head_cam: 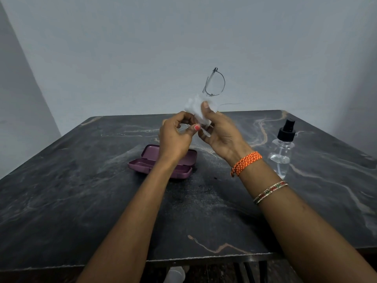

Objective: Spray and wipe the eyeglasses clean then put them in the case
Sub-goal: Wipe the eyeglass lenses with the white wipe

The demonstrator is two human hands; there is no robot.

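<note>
Dark marble table [81, 190] — pale wall [142, 48] behind

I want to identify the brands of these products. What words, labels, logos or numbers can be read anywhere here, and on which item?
None can be read.
Spray bottle: clear body with black pump, no label visible.
Eyeglass case: plain purple, lying open, no print or logo showing.
Eyeglasses: thin wire frame, any marking too small to tell.
White cloth, marble table: no text.
</note>
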